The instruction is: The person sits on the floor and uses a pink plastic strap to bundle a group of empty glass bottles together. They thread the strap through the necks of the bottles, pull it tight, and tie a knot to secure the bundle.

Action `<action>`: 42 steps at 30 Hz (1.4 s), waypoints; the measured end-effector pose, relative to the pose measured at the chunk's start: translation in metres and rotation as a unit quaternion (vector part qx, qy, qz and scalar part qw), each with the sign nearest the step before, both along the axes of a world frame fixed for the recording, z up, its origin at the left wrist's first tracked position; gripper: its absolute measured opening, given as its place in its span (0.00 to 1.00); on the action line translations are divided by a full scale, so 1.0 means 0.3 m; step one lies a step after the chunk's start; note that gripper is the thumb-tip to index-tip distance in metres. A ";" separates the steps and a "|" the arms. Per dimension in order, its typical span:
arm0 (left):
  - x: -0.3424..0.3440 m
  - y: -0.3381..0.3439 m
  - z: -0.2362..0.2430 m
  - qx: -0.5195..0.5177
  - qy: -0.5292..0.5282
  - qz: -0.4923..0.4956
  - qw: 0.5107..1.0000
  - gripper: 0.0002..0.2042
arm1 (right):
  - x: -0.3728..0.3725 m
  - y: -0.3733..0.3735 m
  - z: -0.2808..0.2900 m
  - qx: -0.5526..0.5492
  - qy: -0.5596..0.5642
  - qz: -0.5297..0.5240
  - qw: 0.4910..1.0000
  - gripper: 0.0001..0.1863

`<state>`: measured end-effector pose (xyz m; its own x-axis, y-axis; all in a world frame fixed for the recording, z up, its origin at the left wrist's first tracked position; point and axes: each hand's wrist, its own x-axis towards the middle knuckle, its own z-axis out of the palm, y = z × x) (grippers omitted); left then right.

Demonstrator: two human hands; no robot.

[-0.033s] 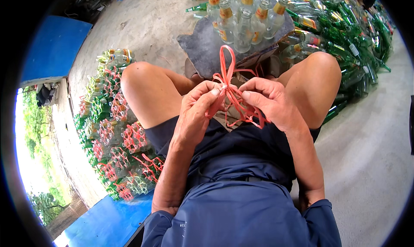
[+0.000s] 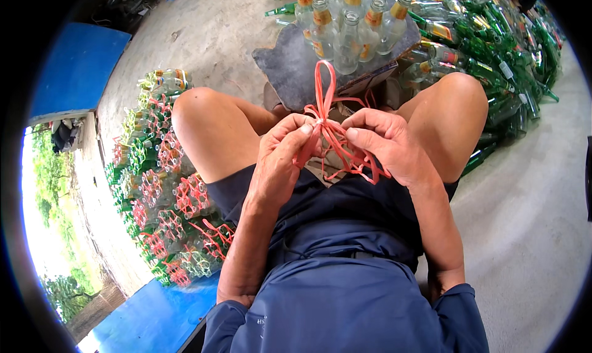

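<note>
Between my knees, both hands hold a bundle of pink-red plastic twine [image 2: 323, 111] gathered at a knot. One tall loop stands up from the knot, and several looser loops hang down below it. My left hand [image 2: 279, 155] pinches the strands at the left of the knot between thumb and fingers. With thumb and forefinger together, my right hand [image 2: 394, 148] grips strands to the right of it. Just beyond, a group of clear glass bottles [image 2: 347, 48] stands upright on a dark grey board [image 2: 276, 75].
A large heap of loose green and clear bottles [image 2: 493, 75] lies at the far right. To my left stand many bottles [image 2: 163, 192] bound in bunches with pink and yellow-green twine. Blue panels [image 2: 80, 63] are at the left, beside a bright opening. Grey concrete floor [image 2: 524, 229] lies right.
</note>
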<state>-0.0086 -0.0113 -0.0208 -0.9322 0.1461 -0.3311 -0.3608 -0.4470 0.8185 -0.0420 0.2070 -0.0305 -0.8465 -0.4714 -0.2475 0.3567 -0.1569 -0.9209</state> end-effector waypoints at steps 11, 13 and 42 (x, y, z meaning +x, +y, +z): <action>-0.017 -0.020 -0.033 0.077 0.002 0.000 0.997 0.11 | -0.051 0.034 0.015 -0.039 -0.035 0.045 0.998 0.13; -0.021 -0.018 -0.034 0.084 0.011 0.005 0.996 0.11 | -0.055 0.036 0.017 -0.037 -0.035 0.050 0.997 0.13; -0.021 -0.050 0.009 0.081 0.017 0.036 0.996 0.10 | -0.059 0.113 0.023 -0.039 -0.066 0.042 0.996 0.13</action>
